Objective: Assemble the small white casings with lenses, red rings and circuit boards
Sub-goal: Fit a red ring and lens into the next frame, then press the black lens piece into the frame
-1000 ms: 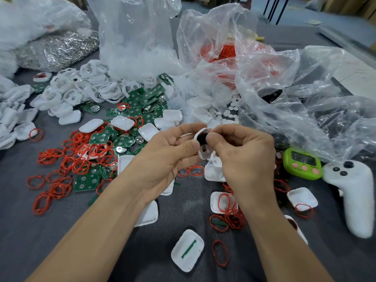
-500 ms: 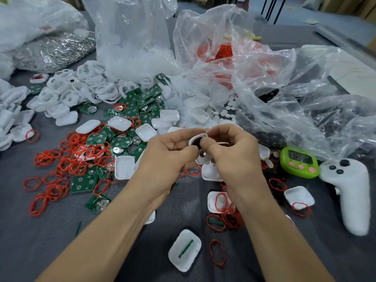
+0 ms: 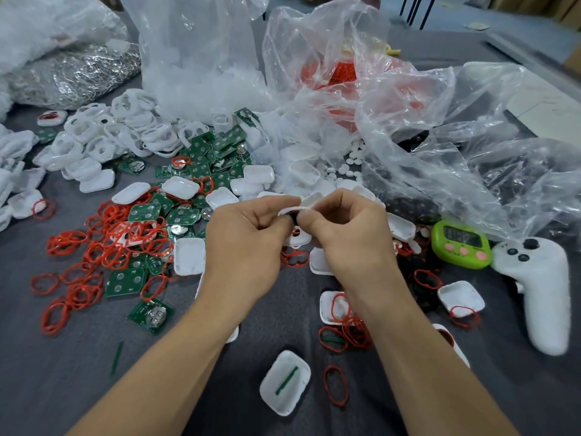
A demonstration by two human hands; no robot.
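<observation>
Head view: a grey cloth-covered table (image 3: 63,372) strewn with parts, with both forearms reaching in from the bottom edge.
Upper left: a crinkled silver foil bag (image 3: 72,73) lies beside a heap of white plastic casing frames (image 3: 125,130).
Left middle: a tangle of thin red rubber rings (image 3: 103,243) overlaps flat green circuit boards (image 3: 185,215). Shallow white casing halves (image 3: 188,256) are scattered among them.
Top centre: crumpled clear plastic bags (image 3: 201,58), the one further right tinted red by its contents.
Left hand (image 3: 248,243): at frame centre with fingers curled, thumb and forefinger pinching the left side of a small white plastic casing (image 3: 298,209).
Held casing: off the table between the two hands. A dark part shows at the fingertips but is too hidden to identify.
Right hand (image 3: 349,234): touching the left hand, its fingertips pinching the same casing from the right.
Bottom centre: a white rounded-square tray with a green strip (image 3: 284,382) lies open side up, with a lone red ring (image 3: 336,385) just beside it on the right.
Above the hands: small round white discs (image 3: 345,168) are spilled at the mouth of a bag.
Right: a lime-green digital timer (image 3: 460,243) sits next to a white handheld controller (image 3: 540,287).
</observation>
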